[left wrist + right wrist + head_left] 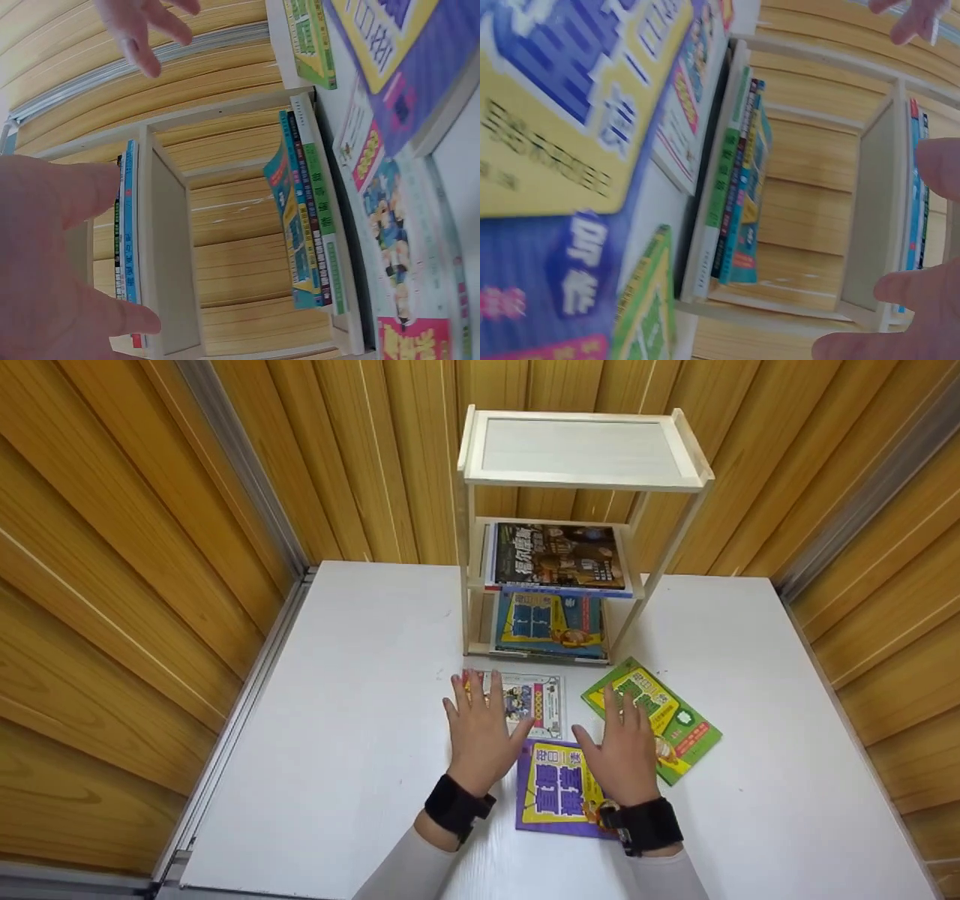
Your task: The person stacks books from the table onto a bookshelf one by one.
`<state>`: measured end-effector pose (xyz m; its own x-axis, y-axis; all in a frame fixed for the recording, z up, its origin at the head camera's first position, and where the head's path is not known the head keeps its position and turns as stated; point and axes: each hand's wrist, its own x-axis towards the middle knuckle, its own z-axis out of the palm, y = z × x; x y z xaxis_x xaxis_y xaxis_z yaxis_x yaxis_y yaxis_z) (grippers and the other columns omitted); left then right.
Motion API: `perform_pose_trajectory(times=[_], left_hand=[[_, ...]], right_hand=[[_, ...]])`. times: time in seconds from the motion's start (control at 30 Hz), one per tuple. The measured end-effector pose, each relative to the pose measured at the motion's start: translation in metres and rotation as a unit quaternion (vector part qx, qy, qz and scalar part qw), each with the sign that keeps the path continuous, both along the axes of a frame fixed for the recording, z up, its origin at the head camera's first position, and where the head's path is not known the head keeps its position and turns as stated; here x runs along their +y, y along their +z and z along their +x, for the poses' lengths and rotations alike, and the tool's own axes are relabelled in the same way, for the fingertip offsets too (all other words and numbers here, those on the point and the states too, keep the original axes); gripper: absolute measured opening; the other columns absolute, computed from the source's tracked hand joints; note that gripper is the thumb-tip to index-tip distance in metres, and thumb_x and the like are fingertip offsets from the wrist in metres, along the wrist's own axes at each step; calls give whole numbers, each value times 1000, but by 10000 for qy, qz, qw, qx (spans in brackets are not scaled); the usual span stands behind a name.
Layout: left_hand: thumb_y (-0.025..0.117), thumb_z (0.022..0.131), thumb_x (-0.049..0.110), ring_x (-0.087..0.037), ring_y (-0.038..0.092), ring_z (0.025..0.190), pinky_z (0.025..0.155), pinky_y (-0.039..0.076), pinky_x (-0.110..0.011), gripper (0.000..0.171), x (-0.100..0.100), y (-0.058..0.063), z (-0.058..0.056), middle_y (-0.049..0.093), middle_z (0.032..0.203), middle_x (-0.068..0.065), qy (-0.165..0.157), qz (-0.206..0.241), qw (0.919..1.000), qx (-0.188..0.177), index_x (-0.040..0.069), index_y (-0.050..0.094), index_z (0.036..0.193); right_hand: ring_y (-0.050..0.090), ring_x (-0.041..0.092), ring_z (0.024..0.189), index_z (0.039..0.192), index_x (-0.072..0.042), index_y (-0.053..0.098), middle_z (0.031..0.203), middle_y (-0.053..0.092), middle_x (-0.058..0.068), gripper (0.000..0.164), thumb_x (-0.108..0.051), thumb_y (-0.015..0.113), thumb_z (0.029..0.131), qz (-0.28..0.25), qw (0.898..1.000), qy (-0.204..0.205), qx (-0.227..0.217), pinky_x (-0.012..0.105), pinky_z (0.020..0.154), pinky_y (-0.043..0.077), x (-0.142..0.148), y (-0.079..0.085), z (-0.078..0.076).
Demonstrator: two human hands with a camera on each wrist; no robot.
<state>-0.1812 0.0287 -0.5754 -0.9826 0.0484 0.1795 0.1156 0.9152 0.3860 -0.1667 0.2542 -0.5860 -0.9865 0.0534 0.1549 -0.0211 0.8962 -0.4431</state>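
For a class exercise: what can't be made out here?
Head view: part of the white book, behind the left hand.
Head view: part of the green book, behind the right hand.
Head view: covers beneath the dark book, hidden by it.
Right wrist view: purple book, cut off by the left edge.

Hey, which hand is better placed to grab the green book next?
Probably the right hand: in the head view it overlaps the green book, and it holds nothing. The left hand is farther off, over the white-covered book.
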Motion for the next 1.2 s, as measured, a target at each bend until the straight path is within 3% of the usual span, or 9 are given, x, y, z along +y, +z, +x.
perform_pose_trajectory(times=[0.3, 0.7, 0.83, 1.0, 1.2], left_hand=[[67, 102, 68, -57, 20, 168, 129, 29, -75, 98, 0, -15, 12, 33, 177, -32, 80, 134, 9990, -414, 9, 35, 173], [67, 103, 65, -59, 26, 165, 126, 33, -77, 94, -7, -16, 9, 37, 174, -34, 158, 246, 9993, -241, 6, 39, 171], [71, 102, 62, -59, 34, 161, 124, 38, -74, 90, -6, -19, 12, 40, 171, -34, 315, 488, 9980, -254, 5, 44, 167], [74, 102, 53, -45, 60, 135, 101, 59, -59, 76, 1, -25, 13, 55, 152, -29, 689, 887, 9933, -259, 1, 54, 155], [76, 101, 49, -34, 68, 105, 78, 61, -46, 63, 9, -41, 18, 59, 127, -24, 875, 845, 9918, -397, -1, 60, 137]], right_hand=[[31, 62, 161, 174, -4, 30, 175, 29, 38, 92, -48, 73, 105, 169, 9996, -10, -239, 78, 128, 28, -4, -11, 6], [27, 60, 163, 174, -3, 26, 176, 27, 37, 92, -47, 70, 106, -66, 9990, -62, -444, 76, 130, 26, -1, -10, 12], [34, 59, 160, 172, -2, 31, 173, 33, 37, 89, -46, 71, 106, -175, 9986, -175, -471, 76, 126, 34, 0, -10, 14], [59, 57, 138, 166, 4, 39, 153, 56, 39, 82, -41, 71, 105, -311, 9959, -420, -741, 70, 109, 53, 6, -11, 14], [71, 54, 112, 153, 13, 48, 130, 66, 40, 73, -37, 71, 105, -265, 9942, -650, -814, 64, 88, 60, 22, -21, 22]])
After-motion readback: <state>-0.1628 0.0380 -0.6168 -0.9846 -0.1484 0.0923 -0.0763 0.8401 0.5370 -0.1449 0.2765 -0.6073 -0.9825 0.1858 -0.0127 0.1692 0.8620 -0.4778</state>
